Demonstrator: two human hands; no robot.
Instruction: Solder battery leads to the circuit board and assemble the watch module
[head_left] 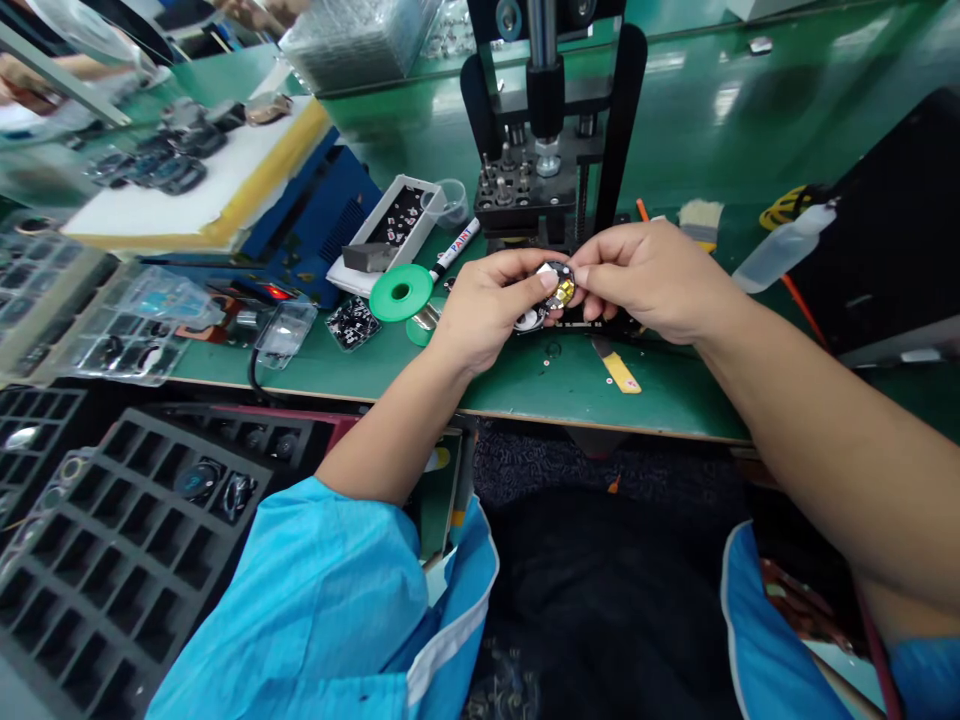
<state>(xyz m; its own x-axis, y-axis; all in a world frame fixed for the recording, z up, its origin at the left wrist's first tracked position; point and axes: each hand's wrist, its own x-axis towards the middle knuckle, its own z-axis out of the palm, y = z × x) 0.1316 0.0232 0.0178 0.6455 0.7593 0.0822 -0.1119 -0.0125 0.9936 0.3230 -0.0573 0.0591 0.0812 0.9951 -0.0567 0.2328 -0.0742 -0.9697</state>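
A small round part (562, 288) with gold and dark pieces on its face is held between my two hands, just in front of a black press (546, 165). My left hand (491, 302) grips it from the left, thumb on top of its face. At its upper right edge, the thumb and forefinger of my right hand (641, 275) are pinched together; whatever they hold, if anything, is too small to make out. Below my left fingers a white round piece (528, 320) shows partly.
Left of my hands are a green spool (401, 292), a paint marker (456, 248), a box of small parts (397, 220) and a blue machine (300, 215). A yellow-handled blade (621, 372) lies near the front edge. A bottle (784, 248) stands right; foam trays (127, 560) sit lower left.
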